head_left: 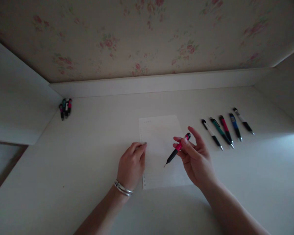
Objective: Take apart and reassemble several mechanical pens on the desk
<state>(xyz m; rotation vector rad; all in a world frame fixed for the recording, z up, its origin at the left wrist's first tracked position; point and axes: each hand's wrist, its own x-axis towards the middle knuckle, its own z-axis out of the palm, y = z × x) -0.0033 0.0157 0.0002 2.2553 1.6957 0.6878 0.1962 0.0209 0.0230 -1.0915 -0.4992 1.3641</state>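
Over the sheet of paper (159,130), my right hand (198,161) grips a pink and black ballpoint pen (178,147) between thumb and fingers. The pen tilts down to the left, and a thin refill sticks out of its lower end with no silver cone around it. At the paper's left edge rests my left hand (132,163), its thumb and fingers pinched together. Something small and greyish shows at those fingertips, too small to name. A silver bracelet circles the left wrist.
To the right, several pens (226,130) lie side by side on the white desk (88,156). A small cluster of pens (65,108) sits in the far left corner. White panels flank the desk, and floral wallpaper (147,39) rises behind it.
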